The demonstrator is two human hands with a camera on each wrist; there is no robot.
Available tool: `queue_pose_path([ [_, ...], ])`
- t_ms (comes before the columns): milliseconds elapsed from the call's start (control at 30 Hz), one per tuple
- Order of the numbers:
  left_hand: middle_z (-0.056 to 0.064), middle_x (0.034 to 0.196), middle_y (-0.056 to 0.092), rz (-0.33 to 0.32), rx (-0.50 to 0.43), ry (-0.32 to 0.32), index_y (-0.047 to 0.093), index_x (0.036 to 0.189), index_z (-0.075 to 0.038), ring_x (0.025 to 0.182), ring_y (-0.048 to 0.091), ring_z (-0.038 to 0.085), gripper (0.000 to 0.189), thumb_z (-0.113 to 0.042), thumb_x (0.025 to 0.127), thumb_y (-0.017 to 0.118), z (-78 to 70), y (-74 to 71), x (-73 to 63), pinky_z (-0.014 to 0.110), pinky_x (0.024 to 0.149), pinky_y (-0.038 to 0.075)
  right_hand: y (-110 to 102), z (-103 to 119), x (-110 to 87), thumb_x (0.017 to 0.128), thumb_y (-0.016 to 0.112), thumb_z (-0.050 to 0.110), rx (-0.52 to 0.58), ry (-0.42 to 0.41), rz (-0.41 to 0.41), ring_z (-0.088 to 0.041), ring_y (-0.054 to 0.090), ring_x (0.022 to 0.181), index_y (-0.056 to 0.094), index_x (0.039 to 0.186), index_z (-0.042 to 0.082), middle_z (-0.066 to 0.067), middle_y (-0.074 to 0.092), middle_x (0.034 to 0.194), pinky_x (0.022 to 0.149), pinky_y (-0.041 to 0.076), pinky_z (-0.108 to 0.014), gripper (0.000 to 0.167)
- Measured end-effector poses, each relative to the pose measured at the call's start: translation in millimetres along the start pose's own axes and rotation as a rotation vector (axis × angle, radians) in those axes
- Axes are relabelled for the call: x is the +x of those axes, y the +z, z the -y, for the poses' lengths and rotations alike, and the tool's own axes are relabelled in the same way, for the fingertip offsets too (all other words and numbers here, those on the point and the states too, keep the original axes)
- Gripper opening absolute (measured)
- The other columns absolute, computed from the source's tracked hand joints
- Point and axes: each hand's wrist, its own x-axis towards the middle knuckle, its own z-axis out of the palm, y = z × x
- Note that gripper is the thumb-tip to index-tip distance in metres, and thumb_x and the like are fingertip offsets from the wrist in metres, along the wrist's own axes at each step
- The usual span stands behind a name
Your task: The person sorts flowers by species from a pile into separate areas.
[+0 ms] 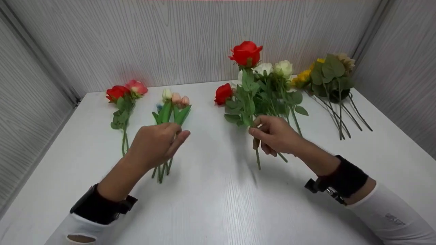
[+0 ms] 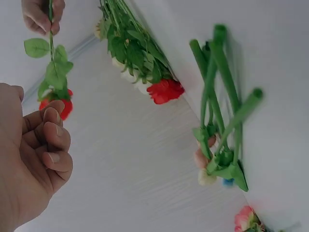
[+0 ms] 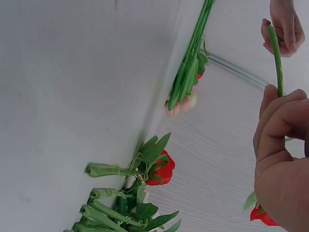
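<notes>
My right hand [image 1: 277,134] pinches the stem of a red rose [image 1: 246,53] and holds it upright above the table, bloom at the top. In the right wrist view the stem's cut end [image 3: 276,53] sticks out past the fingers. My left hand [image 1: 158,143] hovers over a small bunch of tulips [image 1: 176,98], hiding part of their stems in the head view. The left wrist view shows its fingers [image 2: 58,135] loosely curled with nothing in them, apart from the tulip stems [image 2: 227,72].
Behind the right hand lie white roses [image 1: 283,69] and another red rose [image 1: 223,94]. Yellow flowers [image 1: 301,79] and leafy stems [image 1: 340,112] lie at the far right. Red and pink flowers [image 1: 137,87] lie at the left. A grained panel [image 1: 190,41] stands behind the white table [image 1: 211,204].
</notes>
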Motion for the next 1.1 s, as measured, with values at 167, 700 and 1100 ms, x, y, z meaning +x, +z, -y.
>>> queue_pose_path([
  [167, 0.004, 0.057, 0.048, 0.022, -0.025, -0.166, 0.064, 0.082, -0.004, 0.051, 0.042, 0.017, 0.035, -0.032, 0.102, 0.056, 25.6, -3.9, -2.5, 0.030, 0.048, 0.037, -6.4, -5.1, 4.1, 0.101, 0.060, 0.023, -0.099, 0.051, -0.039, -0.019, 0.055, 0.045, 0.055, 0.120, 0.004, -0.015, 0.070, 0.075, 0.046, 0.051, -0.036, 0.027],
  [700, 0.017, 0.070, 0.063, 0.221, 0.010, -0.542, 0.065, 0.090, 0.002, 0.061, 0.056, 0.029, 0.034, -0.030, 0.099, 0.056, 101.8, -8.2, -25.2, 0.040, 0.047, 0.044, -19.5, -21.0, 9.7, 0.096, 0.066, 0.011, -0.238, 0.048, -0.104, -0.023, 0.062, 0.075, 0.040, 0.145, 0.010, -0.010, 0.069, 0.094, 0.070, 0.049, -0.033, 0.055],
  [1100, 0.004, 0.058, 0.050, 0.621, -0.058, -0.732, 0.056, 0.065, -0.007, 0.058, 0.048, 0.019, 0.039, -0.030, 0.096, 0.058, 133.3, -9.3, -43.1, 0.031, 0.048, 0.038, -27.7, -30.2, 11.3, 0.096, 0.066, 0.011, -0.410, 0.009, -0.211, -0.022, 0.060, 0.081, 0.070, 0.106, 0.005, -0.011, 0.068, 0.096, 0.071, 0.048, -0.034, 0.013],
])
